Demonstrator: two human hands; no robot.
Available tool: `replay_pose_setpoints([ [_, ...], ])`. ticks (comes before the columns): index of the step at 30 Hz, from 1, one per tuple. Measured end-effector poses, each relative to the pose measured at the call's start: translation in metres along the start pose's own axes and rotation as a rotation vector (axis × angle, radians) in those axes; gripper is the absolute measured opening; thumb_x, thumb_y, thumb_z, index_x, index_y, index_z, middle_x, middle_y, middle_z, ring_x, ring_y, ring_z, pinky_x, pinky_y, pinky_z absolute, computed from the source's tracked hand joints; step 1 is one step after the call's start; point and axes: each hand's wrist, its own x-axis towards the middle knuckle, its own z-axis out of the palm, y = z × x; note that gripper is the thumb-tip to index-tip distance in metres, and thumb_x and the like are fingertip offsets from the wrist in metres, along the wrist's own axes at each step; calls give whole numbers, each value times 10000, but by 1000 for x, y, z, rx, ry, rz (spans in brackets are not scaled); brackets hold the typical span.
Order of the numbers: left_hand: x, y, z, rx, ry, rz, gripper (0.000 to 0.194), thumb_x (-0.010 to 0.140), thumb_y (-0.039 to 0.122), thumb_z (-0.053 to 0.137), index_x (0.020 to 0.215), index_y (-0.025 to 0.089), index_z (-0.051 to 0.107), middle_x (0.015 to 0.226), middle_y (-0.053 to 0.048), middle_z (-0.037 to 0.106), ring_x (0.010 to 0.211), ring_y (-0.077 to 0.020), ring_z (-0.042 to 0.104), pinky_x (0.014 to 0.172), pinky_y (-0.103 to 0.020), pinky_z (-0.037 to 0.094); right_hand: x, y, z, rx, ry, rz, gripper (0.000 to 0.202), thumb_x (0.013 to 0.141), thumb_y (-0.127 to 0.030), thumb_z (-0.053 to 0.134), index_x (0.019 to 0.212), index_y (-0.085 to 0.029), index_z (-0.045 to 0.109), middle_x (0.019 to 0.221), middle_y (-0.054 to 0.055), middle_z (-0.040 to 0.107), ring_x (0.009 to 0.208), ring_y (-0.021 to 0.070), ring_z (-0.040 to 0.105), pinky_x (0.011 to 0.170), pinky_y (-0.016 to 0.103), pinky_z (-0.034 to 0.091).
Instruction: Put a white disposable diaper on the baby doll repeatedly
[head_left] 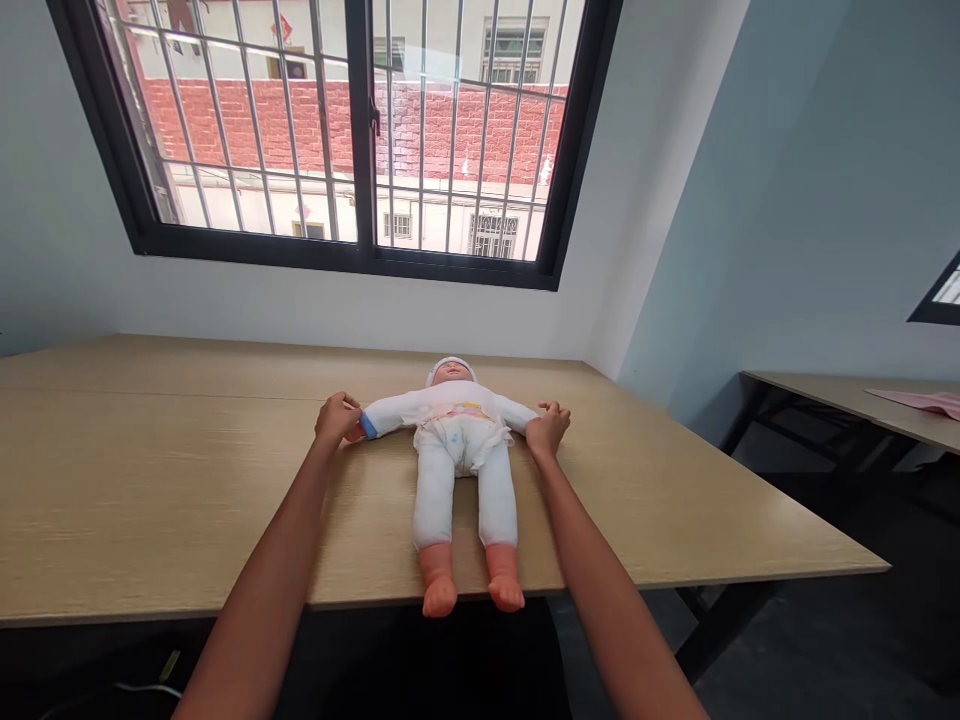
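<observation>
On its back on the table lies a baby doll [465,405] in a white top and cap, with a diaper [459,440] around its hips. White legs end in orange feet that reach over the table's near edge. My left hand [339,415] is closed around the doll's hand at the end of its outstretched arm, where a blue cuff [367,425] shows. On the other side my right hand [549,428] grips the end of the doll's other arm, hiding that doll hand. Both doll arms are spread sideways.
The wooden table [187,480] spreads out on both sides, with its front edge close to me. Behind it a barred window [364,130] is set in the wall. Another table [825,400] with a pink cloth [919,402] stands at the right.
</observation>
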Motion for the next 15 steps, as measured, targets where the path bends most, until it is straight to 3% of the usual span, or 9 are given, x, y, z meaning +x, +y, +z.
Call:
replay_pose_setpoints([
  [7,-6,7,-1,11,30,6,73,724,185,544,783,184,586,923,-93,722,884,-243,681,670,-287,473,4,-2,-6,2,16,38,389,773,-67,351,1064,-139,600,1092,172,583,1086,289,515,821,332,393],
  [15,-9,13,5,47,-62,211,182,792,269,530,889,172,649,986,-80,713,890,-211,675,728,-268,508,-3,-8,1,-41,-105,-49,379,786,-92,377,1095,-136,593,1148,134,623,1021,241,594,853,326,400],
])
